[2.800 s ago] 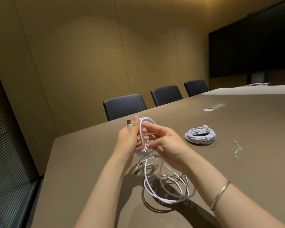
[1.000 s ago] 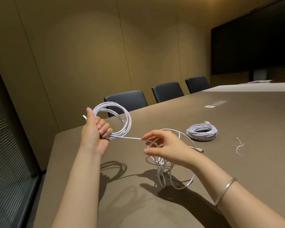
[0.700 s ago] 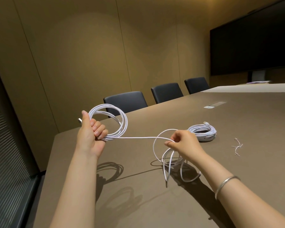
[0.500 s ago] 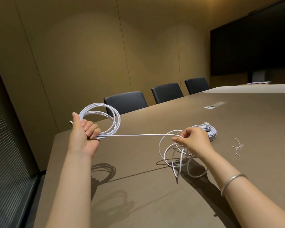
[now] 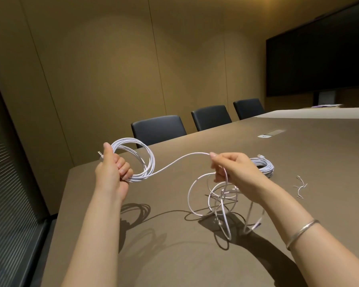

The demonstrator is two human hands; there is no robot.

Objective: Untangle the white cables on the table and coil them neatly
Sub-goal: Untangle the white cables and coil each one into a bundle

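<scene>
My left hand (image 5: 112, 170) grips a round coil of white cable (image 5: 145, 156) raised above the table, with a plug end sticking out by the thumb. From that coil a slack strand (image 5: 174, 162) curves over to my right hand (image 5: 234, 170), which pinches it between thumb and fingers. Below the right hand the rest of the cable hangs in loose tangled loops (image 5: 222, 201) down onto the brown table (image 5: 174, 255). A second white cable lies as a finished coil (image 5: 265, 165) on the table just behind my right hand, partly hidden by it.
A small white twist tie (image 5: 299, 186) lies on the table at the right. Three dark chairs (image 5: 158, 129) stand along the far edge. A power panel (image 5: 270, 134) is set into the tabletop. A large dark screen (image 5: 319, 48) hangs at the right wall.
The two hands have come closer together, so the strand between them, taut half a second ago, now sags in a curve. The loose loops still hang under the right hand.
</scene>
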